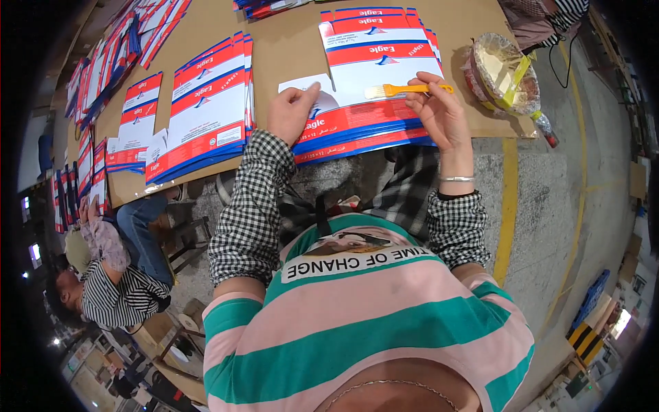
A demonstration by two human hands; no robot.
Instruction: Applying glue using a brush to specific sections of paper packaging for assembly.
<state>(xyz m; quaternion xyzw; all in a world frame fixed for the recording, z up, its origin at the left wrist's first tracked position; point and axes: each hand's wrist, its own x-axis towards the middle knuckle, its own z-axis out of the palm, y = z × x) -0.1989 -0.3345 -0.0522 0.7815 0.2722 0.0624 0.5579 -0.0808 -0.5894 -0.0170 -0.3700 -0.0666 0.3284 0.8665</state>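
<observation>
A stack of flat printed cardboard cartons (374,58), red, white and blue, lies on the table in front of me. My left hand (291,115) is closed at the stack's left edge, its fingers pinching a white carton flap (324,89) that curls up a little. Over the stack's right side, my right hand (439,113) grips a brush (398,89) by its yellow handle. The brush's pale bristles point left, just above the top carton. To the right of that hand stands a plastic-lined bowl (473,75) with cream-coloured paste (495,60) in it.
More flat carton stacks (206,103) lie to the left on the brown table (274,41). A co-worker in a striped top (123,292) sits at the left edge. Another person's arm (532,20) shows at the far right. A yellow line (506,206) runs along the floor.
</observation>
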